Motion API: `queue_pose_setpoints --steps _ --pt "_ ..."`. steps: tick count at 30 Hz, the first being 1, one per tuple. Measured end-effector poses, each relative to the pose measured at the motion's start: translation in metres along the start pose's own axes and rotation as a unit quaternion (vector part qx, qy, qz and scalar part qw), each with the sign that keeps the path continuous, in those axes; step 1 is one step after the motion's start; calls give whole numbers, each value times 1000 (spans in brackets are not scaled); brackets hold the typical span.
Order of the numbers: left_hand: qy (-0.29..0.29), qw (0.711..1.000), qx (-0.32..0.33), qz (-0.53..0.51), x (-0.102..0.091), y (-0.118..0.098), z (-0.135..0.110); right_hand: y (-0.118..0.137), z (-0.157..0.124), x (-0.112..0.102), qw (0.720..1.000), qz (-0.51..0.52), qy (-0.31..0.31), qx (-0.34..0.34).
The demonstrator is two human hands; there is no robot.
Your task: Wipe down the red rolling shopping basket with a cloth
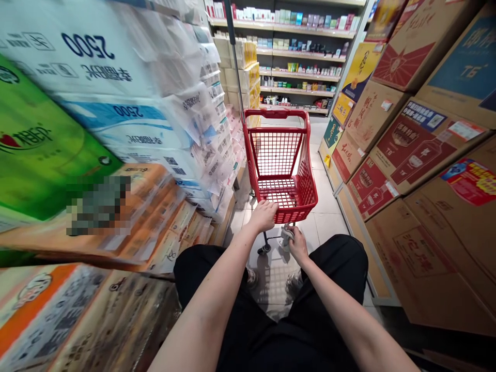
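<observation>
A red plastic shopping cart (253, 155) with lattice basket walls stands in front of me, its basket empty. My left hand (266, 215) is closed over the basket's near rim at its left corner. Below that rim, my right hand (297, 245) pinches a crumpled greyish-white cloth (287, 233), close to the cart's underside; whether the cloth is fabric or paper I cannot tell. A front wheel (264, 249) shows under the left side of the basket. My knees are bent on either side of my hands.
Stacked packs of tissue paper (155, 124) rise along the left, orange packs (158, 206) nearer me. Cardboard cartons (411, 139) line the right side. Shelves (310, 54) with small boxed goods stand across the far end. A tiled floor (325, 222) runs between them.
</observation>
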State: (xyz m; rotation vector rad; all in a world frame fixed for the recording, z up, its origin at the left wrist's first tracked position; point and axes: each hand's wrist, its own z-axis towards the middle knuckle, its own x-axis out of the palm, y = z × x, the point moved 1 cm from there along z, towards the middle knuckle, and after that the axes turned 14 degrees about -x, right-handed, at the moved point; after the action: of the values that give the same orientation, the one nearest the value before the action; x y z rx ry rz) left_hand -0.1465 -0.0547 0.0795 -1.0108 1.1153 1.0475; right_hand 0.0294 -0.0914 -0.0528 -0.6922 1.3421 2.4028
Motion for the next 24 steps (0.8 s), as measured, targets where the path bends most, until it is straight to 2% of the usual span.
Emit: queue_pose_setpoints --steps 5,10,15,18,22,24 --pt "-2 1000 11 -6 2 -3 -1 5 13 14 999 -12 -40 29" --pt "-1 1000 8 -10 -1 -6 -3 11 29 13 997 -51 11 55" --pt "-3 1000 18 -8 1 -3 -2 8 8 4 996 -36 76 14" --pt "7 1000 25 -17 1 0 0 7 -7 3 994 -30 98 37" --pt "-1 996 55 -76 -4 6 3 12 -5 3 992 -42 46 109" --pt "-43 994 15 -103 -6 12 2 16 4 1 990 -44 25 132"
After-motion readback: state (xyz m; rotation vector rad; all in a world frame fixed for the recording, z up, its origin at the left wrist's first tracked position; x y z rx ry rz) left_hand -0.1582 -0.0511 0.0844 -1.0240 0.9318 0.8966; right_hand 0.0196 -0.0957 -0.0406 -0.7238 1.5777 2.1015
